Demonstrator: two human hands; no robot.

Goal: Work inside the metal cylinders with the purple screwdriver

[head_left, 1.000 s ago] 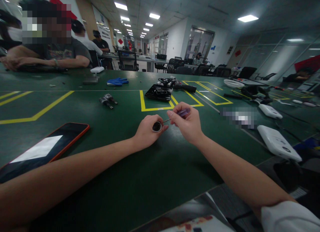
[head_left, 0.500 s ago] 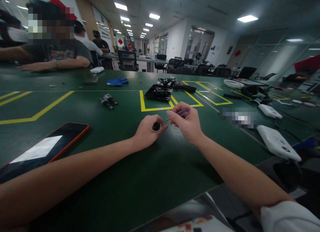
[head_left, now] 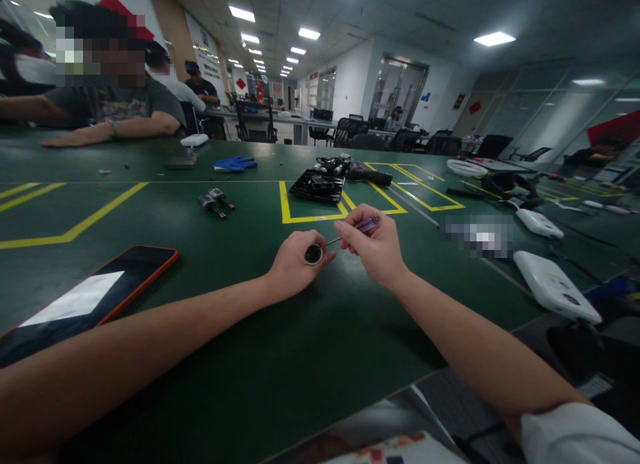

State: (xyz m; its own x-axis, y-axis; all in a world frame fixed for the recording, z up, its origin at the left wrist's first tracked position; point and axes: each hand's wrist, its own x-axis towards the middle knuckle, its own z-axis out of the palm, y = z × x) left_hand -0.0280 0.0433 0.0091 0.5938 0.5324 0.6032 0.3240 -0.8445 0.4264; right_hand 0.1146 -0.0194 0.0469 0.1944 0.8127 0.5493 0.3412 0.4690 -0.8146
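My left hand is wrapped round a small round part with a pale metal rim and a dark hollow end facing me; its far side is hidden by my fingers. In my right hand is a screwdriver with a purple see-through handle, held in a pinch. Its thin shaft slants down to the left, and the tip reaches the round part behind my left fingers, where I cannot see the contact. Both hands are just above the green table, close together.
A phone with an orange case lies left. Beyond my hands are a black glossy bag, dark metal parts and a blue glove. White devices and cables lie right. A person sits across the table.
My hands, the round part and the screwdriver stay almost in the same place. Across the table, the person's head and forearm have shifted slightly.
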